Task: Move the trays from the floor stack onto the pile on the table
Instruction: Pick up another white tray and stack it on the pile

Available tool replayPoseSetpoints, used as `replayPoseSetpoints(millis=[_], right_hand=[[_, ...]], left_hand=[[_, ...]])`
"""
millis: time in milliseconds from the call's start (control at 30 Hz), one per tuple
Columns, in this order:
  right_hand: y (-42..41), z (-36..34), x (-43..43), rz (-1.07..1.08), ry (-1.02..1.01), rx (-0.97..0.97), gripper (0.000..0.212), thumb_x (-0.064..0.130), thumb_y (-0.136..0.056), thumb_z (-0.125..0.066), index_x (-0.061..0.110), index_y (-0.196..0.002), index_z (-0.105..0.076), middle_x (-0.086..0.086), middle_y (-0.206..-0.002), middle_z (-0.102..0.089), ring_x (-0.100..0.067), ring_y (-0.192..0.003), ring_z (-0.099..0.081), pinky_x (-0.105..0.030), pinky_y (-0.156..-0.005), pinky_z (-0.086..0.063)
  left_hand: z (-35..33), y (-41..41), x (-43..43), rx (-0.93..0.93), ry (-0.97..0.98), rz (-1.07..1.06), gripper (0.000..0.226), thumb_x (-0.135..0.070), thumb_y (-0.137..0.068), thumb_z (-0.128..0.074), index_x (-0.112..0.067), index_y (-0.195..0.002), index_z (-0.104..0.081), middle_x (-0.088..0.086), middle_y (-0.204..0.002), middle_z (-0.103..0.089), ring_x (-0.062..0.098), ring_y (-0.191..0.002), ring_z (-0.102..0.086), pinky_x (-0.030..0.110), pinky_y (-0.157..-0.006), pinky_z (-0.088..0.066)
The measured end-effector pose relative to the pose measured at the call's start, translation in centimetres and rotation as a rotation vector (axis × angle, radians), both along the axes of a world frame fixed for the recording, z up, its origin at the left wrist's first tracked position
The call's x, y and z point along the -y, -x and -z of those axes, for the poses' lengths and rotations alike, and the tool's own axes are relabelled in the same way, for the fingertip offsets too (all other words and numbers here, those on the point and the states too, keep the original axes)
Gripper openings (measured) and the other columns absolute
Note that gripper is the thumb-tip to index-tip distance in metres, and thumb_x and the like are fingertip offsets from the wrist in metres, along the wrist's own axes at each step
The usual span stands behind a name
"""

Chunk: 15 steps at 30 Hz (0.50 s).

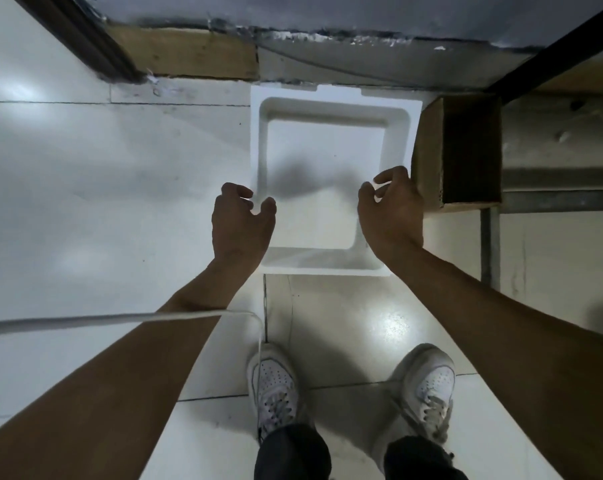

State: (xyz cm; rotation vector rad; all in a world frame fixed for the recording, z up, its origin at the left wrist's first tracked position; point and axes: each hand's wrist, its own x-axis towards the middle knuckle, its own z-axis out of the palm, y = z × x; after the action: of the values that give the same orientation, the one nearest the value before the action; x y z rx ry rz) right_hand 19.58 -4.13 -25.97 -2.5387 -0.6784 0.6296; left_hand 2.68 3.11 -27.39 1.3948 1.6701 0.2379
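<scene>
A white square tray (pixel 328 109) lies on the pale floor straight ahead of my feet, with a second white edge showing behind its far rim. My left hand (pixel 239 223) hovers over the tray's left rim, fingers loosely curled and thumb spread, holding nothing. My right hand (pixel 392 209) hovers over the right rim in the same way, fingers curved and apart from the tray. Both hands cast shadows on the tray's flat bottom. The table pile is out of view.
An open cardboard box (pixel 466 150) stands right beside the tray's right side. A black metal frame (pixel 549 53) and a grey post (pixel 490 244) lie at the right. A white cable (pixel 102 319) crosses my left forearm. A grey wall base runs along the top.
</scene>
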Motion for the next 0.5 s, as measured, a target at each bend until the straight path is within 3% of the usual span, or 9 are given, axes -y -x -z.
replayPoseSetpoints(millis=[233,367,500], right_hand=[[-2.7,3.8,0.6,0.038,0.029,0.075,0.032,0.03,-0.091,-0.053,0.013,-0.118,-0.049,-0.01,-0.12,-0.059,-0.025,-0.109,-0.058,-0.029,-0.083,-0.045],[-3.4,5.6,1.5,0.08,0.075,0.049,0.039,0.027,-0.089,-0.054,0.008,-0.122,-0.047,-0.013,-0.122,-0.057,-0.029,-0.11,-0.058,-0.029,-0.084,-0.046],[-3.4,6.2,2.1,0.114,0.081,0.04,0.049,0.022,-0.088,-0.057,0.007,-0.132,-0.042,-0.013,-0.132,-0.053,-0.029,-0.121,-0.053,-0.032,-0.095,-0.044]], left_hand=[[3.5,-1.3,-0.4,-0.097,-0.05,-0.024,0.042,-0.023,-0.089,-0.062,-0.007,-0.125,-0.047,0.013,-0.12,-0.053,0.018,-0.093,-0.046,0.023,-0.078,-0.032],[4.8,-1.9,-0.3,-0.158,-0.084,-0.026,0.042,-0.022,-0.088,-0.062,-0.006,-0.125,-0.048,0.016,-0.116,-0.057,0.031,-0.105,-0.055,0.033,-0.09,-0.04],[5.5,-2.0,-0.6,-0.201,-0.105,-0.019,0.04,-0.026,-0.088,-0.06,-0.006,-0.122,-0.052,0.016,-0.114,-0.061,0.034,-0.104,-0.058,0.042,-0.096,-0.046]])
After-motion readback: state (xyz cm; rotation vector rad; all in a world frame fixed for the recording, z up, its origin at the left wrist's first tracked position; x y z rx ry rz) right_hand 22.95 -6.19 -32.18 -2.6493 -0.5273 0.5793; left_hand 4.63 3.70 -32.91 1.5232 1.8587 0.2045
